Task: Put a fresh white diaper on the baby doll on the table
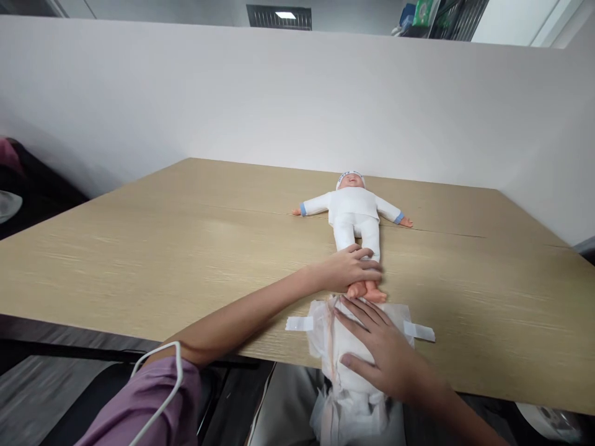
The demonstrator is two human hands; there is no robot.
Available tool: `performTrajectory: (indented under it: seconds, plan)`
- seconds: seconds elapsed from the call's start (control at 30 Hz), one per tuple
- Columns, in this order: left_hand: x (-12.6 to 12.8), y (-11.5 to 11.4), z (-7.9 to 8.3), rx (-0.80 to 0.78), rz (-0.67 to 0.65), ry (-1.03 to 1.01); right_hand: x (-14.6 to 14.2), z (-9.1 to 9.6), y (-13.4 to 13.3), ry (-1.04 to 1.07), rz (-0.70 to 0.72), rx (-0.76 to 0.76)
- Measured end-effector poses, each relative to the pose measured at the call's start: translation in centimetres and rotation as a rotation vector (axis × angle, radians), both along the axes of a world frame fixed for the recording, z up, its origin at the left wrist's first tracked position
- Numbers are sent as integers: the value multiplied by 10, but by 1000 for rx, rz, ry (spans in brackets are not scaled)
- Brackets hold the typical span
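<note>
A baby doll (354, 205) in a white outfit with blue cuffs and a printed headband lies on its back, arms spread, feet toward me. My left hand (356, 267) is closed over its lower legs, with the bare feet showing just below my fingers. An unfolded white disposable diaper (346, 334) lies nearer to me, its two side tabs spread out and its near end hanging over the table edge. My right hand (379, 350) rests flat on the diaper with fingers stretched out, close to the doll's feet.
The wooden table (223, 248) has a seam running across it behind the doll. A low white partition wall (260, 99) borders its far side. A white cable (174, 390) loops by my left sleeve. Dark items (32, 186) stand at the far left.
</note>
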State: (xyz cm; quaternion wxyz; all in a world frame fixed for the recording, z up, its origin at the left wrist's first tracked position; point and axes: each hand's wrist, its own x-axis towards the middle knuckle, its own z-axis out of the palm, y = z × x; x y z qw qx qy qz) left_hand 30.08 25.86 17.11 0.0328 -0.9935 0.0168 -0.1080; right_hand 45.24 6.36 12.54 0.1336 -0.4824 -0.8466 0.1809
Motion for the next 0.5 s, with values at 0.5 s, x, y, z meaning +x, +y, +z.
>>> performTrajectory:
  seconds: [0.5]
  plan:
    - [-3, 46, 125, -722, 84, -351, 22, -7, 159, -12, 40, 73]
